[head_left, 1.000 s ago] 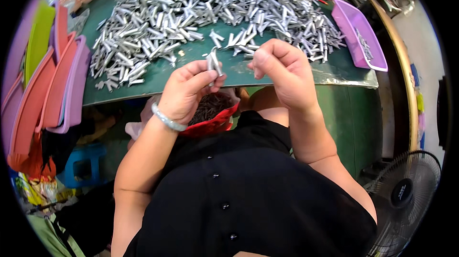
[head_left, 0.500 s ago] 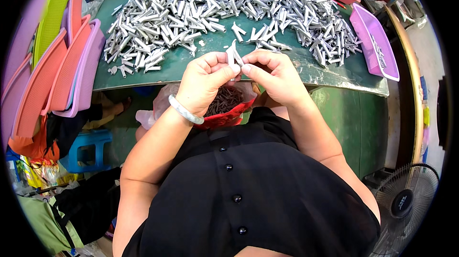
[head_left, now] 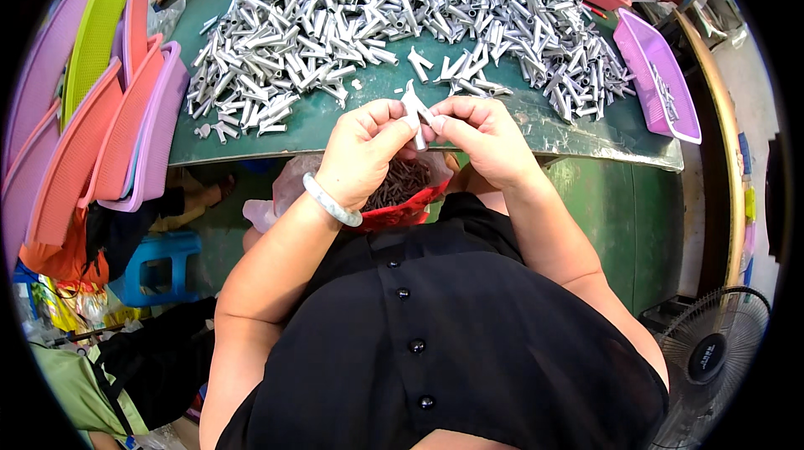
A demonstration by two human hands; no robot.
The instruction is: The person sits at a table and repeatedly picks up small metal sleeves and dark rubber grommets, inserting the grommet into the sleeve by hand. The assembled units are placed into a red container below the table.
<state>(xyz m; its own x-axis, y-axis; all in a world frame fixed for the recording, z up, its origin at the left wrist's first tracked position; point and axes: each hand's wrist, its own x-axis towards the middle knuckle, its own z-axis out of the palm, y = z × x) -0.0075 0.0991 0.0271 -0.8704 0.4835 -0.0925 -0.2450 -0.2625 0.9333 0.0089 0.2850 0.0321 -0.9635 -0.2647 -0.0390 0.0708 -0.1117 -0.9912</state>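
Note:
Close together at the table's near edge, my two hands hold one small grey Y-shaped tube piece (head_left: pixel 413 103). My left hand (head_left: pixel 362 152), with a pale bangle at the wrist, pinches the piece between thumb and fingers. The thumb and fingertips of my right hand (head_left: pixel 490 138) are closed on its other side. A pointed tip rises above the fingers and a tube end shows below; fingers hide part of the rest. Just beyond lies a similar loose piece (head_left: pixel 418 61), in front of a broad heap of grey tube pieces (head_left: pixel 394 2).
The heap covers much of the green table (head_left: pixel 322 133). Below the hands, a red bag (head_left: pixel 410 214) contains dark brown sticks (head_left: pixel 400 184). A pink basket (head_left: pixel 682 106) with a few grey pieces stands right; stacked baskets (head_left: pixel 84 148) are left. A fan (head_left: pixel 712 366) stands lower right.
The grey piece has turned between my fingers, so a tube end now shows below them. Both hands have shifted slightly, and the view has moved a little.

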